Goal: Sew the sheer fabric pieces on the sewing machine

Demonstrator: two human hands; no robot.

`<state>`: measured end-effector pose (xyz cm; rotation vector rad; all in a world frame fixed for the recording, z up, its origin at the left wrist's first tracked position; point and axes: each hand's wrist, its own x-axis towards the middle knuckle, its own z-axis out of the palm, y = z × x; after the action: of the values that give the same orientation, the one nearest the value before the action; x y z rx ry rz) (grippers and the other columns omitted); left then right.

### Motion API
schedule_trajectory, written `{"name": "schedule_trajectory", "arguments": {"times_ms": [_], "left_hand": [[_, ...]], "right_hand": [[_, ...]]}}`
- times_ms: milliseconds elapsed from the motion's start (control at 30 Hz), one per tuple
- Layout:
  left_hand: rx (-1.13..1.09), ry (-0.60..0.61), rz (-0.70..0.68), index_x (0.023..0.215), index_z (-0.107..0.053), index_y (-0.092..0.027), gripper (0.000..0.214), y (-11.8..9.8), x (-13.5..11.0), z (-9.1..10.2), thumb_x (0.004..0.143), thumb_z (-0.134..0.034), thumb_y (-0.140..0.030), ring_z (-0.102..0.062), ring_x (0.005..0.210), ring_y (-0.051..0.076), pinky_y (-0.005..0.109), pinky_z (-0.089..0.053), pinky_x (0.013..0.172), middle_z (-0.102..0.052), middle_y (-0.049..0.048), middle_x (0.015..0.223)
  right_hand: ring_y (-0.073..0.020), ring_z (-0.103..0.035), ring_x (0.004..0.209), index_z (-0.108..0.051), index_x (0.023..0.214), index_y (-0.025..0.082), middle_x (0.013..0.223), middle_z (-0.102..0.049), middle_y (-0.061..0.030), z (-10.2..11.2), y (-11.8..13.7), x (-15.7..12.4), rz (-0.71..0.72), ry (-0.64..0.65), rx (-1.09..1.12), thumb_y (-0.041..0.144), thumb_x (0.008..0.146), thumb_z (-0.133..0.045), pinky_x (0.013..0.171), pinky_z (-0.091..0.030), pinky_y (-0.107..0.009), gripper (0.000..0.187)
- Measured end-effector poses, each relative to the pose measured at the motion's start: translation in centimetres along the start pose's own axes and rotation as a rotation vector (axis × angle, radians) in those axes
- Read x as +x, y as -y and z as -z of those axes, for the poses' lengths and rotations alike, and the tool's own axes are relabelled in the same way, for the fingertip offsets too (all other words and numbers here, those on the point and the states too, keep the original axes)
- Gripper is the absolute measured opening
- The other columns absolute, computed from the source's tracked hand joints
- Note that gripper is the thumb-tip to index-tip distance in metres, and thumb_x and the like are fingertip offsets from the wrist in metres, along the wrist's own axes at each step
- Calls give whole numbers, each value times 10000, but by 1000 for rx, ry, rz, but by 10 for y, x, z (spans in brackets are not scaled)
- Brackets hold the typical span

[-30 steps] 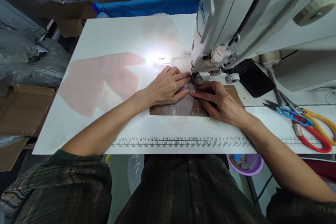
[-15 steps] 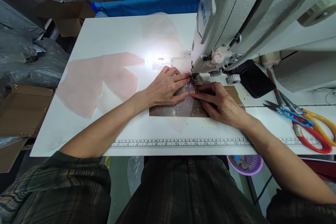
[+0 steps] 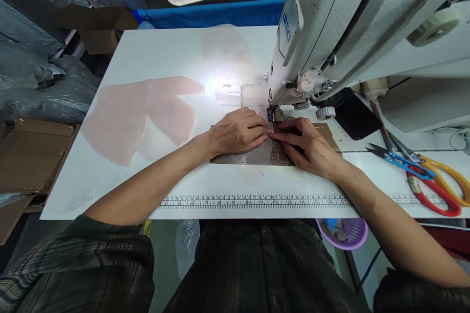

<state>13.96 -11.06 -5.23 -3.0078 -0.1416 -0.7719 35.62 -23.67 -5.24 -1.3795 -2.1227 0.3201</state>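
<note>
A piece of sheer pale fabric (image 3: 253, 157) lies over a brown sheet (image 3: 281, 155) in front of the sewing machine's presser foot (image 3: 270, 113). My left hand (image 3: 240, 131) rests on the fabric, its fingers drawn together at the fabric's edge just left of the foot. From the right, my right hand (image 3: 306, 145) pinches the same edge, thumb and forefinger close to the left fingertips. Its other fingers are bent over the brown sheet. The sewing machine (image 3: 312, 24) stands above both hands, and part of the fabric is hidden under my left hand.
Pink sheer cut pieces (image 3: 147, 107) lie at the left of the white table (image 3: 176, 58). Scissors with red and orange handles (image 3: 438, 190), blue thread snips (image 3: 407, 162) and a black phone (image 3: 356, 113) are at the right. A ruler tape (image 3: 249, 201) runs along the front edge.
My left hand has slid towards me and drawn its spread fingers together, lower on the fabric. My right hand stays nearly in place. The view has shifted slightly.
</note>
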Motion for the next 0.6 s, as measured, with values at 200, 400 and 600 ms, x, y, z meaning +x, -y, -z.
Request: {"name": "schedule_trajectory", "arguments": {"times_ms": [200,400,600], "left_hand": [[-74,-19,-9,946,-763,-185,196,1,-2,6,914,-636,-330,-673,794,186,348,-523,734,-767,72,1060],[-23,98,22,1038,-767,-180,302,1,1,13,901,-629,-412,-663,817,210,382,-527,771,-747,91,1139],[45,97,17,1076,-753,-164,326,3,2,12,930,-606,-416,-656,822,217,383,-510,753,-737,99,1163]], "right_hand": [[-292,-573,1170,-695,1297,267,1219,-582,-137,0,1,-1,-3,-4,13,209,959,-533,1021,-532,-529,379],[-298,-571,1174,-668,1338,275,1204,-599,-140,-1,2,0,0,-15,6,209,971,-512,1042,-519,-545,405],[-292,-570,1166,-684,1313,243,1209,-595,-151,-1,1,-1,19,-20,-7,186,967,-506,1023,-529,-527,393]]}}
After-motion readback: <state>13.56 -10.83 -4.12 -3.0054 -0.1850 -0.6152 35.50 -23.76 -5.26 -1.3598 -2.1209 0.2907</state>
